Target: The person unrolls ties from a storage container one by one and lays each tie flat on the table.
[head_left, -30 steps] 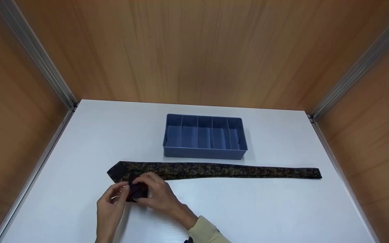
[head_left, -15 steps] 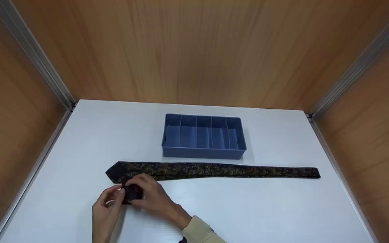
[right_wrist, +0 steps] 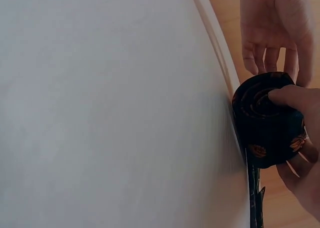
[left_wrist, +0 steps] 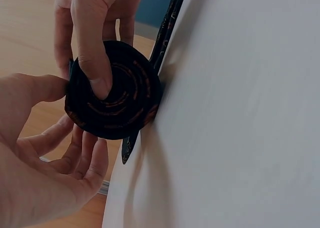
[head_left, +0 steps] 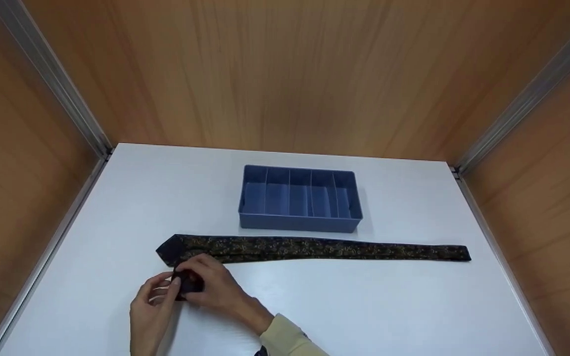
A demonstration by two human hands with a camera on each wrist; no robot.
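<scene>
A dark necktie with orange motifs is wound into a roll (head_left: 192,285), its spiral side plain in the left wrist view, where the roll (left_wrist: 122,125) stands on edge at the table. My right hand (head_left: 221,290) holds it, thumb pressed on the spiral's centre and fingers on the opposite side. At the roll's left edge my left hand (head_left: 150,310) pinches the tie's outer end between thumb and fingers; in the left wrist view the thumb (left_wrist: 47,89) touches the rim. Just beyond lies a second, patterned necktie (head_left: 290,249), stretched flat with its broad pointed end to the left.
Behind the flat tie stands a blue box (head_left: 299,223) with several narrow compartments. The white table (head_left: 364,306) is enclosed by wooden panels (head_left: 285,74) at the back and sides, with metal strips at the corners.
Both hands have shifted slightly left and nearer with the rolled tie. Its loose end looks drawn closer around the roll. The flat tie and box stay put.
</scene>
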